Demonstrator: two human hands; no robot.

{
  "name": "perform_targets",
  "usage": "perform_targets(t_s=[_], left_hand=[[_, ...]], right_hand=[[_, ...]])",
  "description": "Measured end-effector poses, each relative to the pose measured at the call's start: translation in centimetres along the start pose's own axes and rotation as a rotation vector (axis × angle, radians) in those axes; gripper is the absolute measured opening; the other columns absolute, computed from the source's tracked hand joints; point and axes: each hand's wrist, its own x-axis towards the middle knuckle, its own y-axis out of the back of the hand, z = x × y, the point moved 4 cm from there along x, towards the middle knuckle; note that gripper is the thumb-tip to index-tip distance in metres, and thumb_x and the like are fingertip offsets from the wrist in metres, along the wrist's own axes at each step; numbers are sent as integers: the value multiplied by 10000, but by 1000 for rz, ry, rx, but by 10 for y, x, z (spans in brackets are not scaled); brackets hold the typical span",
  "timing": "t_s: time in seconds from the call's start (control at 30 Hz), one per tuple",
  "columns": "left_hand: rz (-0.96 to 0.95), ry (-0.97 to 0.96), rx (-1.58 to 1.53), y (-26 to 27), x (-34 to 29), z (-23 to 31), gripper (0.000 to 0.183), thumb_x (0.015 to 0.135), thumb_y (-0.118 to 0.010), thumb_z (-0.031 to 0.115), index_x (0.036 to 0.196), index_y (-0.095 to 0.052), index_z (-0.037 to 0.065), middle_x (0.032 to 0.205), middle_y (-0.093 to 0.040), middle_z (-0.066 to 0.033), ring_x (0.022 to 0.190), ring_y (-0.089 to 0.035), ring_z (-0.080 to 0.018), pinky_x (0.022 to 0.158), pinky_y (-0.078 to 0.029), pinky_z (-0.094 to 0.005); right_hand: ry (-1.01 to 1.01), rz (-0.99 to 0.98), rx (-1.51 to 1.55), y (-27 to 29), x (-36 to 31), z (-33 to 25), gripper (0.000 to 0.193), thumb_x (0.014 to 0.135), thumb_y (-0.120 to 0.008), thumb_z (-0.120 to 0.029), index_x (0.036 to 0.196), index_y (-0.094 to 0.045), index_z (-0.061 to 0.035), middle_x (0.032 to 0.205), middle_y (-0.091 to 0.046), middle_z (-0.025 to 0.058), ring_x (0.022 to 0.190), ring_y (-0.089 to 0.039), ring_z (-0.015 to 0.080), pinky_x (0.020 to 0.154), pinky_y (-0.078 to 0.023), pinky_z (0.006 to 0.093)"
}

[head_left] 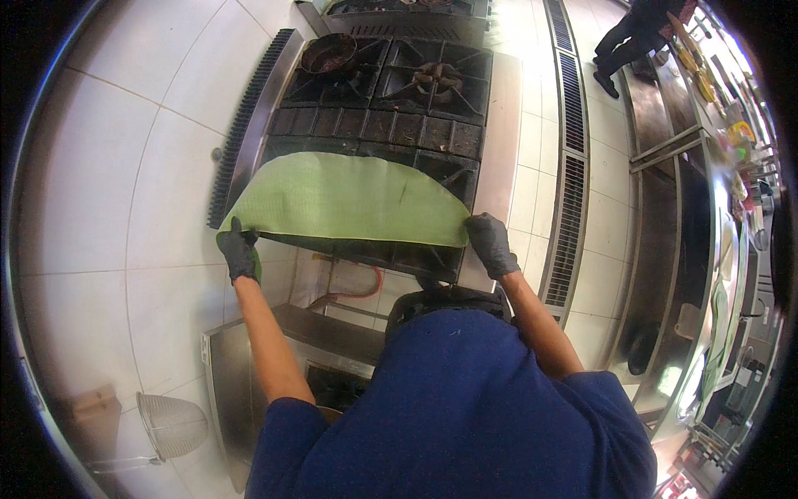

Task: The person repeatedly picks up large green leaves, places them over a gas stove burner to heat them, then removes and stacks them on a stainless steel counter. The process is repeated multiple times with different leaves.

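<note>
A long green banana leaf [349, 195] is stretched sideways between my hands, over the near part of a black gas stove [378, 125]. In a black glove, my left hand [239, 249] pinches the leaf's left end close to the tiled wall. My right hand [492, 245], gloved the same way, is closed on the leaf's right tip above the stove's steel edge. The leaf hides most of the near burners, so whether a flame burns there I cannot tell.
A dark frying pan [329, 55] sits on the far left burner. A wire strainer [172, 426] hangs at the lower left wall. Along the floor at right runs a drain grate [568, 166]. Beyond it stand steel shelving [665, 158] and another person [636, 37].
</note>
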Motion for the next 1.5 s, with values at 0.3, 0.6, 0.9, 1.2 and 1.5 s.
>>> perform_targets(t_s=[0.3,0.6,0.9,1.2,1.5], left_hand=[[60,193,13,8,8,-19,318,925,-645,296,1120,-611,48,967,-668,-97,826,-646,-237,663,-547,-363],[141,303,-733,30,20,-15,444,920,-599,242,1308,-527,40,1284,-583,-160,1150,-569,-339,958,-483,-496],[41,195,-672,51,46,-20,494,843,-658,44,1314,-509,25,1265,-588,-180,1142,-577,-354,955,-499,-523],[-35,370,-754,18,62,-29,464,884,-622,137,1312,-506,1,1275,-577,-206,1150,-568,-368,956,-484,-516],[-186,229,-712,1,72,10,440,921,-592,194,1299,-503,-15,1250,-590,-197,1118,-587,-346,943,-490,-494]], right_hand=[[-136,-14,15,10,-8,3,143,859,-565,-145,832,-698,-101,836,-655,148,783,-654,339,678,-518,433],[-66,-4,-3,13,-8,7,125,847,-560,-108,838,-684,-92,802,-632,128,763,-630,316,685,-507,407],[-113,90,-13,21,-10,15,101,838,-612,-119,829,-702,-75,772,-631,163,720,-631,354,627,-496,421],[-174,140,3,28,-23,25,110,843,-604,-131,843,-705,-89,777,-637,154,729,-634,349,637,-503,422],[-234,162,35,26,-27,29,130,859,-606,-162,851,-719,-99,806,-657,156,747,-647,351,660,-517,424]])
